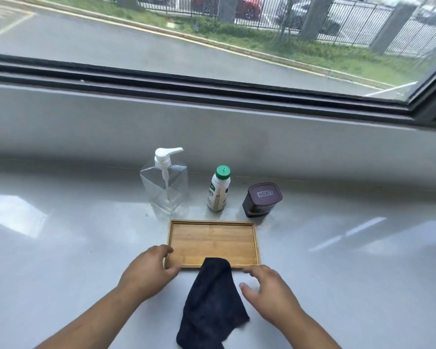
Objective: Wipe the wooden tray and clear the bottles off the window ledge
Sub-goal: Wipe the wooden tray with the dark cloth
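A rectangular wooden tray lies flat on the pale grey window ledge. My left hand grips the tray's near left corner, fingers on the left rim and thumb at the front edge. A dark navy cloth lies crumpled between my hands, its far end draped over the tray's front rim. My right hand hovers beside the cloth with relaxed fingers, holding nothing. Behind the tray stand a clear pump bottle, a white bottle with a green cap and a dark brown tub.
The ledge stretches wide to both sides of the tray. A low grey wall rises behind the bottles to the dark window frame. Outside the glass are a road, grass and a fence.
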A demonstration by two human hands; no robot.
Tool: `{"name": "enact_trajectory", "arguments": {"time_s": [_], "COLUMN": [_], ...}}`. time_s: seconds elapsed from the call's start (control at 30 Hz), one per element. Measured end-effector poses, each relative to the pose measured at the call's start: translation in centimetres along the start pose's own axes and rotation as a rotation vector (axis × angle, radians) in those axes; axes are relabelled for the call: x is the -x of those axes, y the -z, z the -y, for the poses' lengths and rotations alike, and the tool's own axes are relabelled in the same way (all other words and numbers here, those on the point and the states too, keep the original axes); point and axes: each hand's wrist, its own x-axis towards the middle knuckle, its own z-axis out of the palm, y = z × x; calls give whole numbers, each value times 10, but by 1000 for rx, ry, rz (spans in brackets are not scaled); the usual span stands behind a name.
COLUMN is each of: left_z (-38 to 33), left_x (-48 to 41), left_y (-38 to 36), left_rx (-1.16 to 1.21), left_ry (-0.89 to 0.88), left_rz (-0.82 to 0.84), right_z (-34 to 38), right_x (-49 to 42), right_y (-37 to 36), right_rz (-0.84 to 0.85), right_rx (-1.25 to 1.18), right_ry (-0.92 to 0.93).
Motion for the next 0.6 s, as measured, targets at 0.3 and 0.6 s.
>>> {"name": "enact_trajectory", "arguments": {"time_s": [0.3,0.6], "left_z": [-14,2], "left_x": [5,10], "left_y": [-26,-14], "left_rx": [21,44], "left_ry": [-37,47], "left_rz": [18,-11], "right_z": [52,4], "right_x": [27,25], "right_y": [-85,-45], "right_rz": [402,-39], "right_rx": [434,280], "right_ry": [316,40]}}
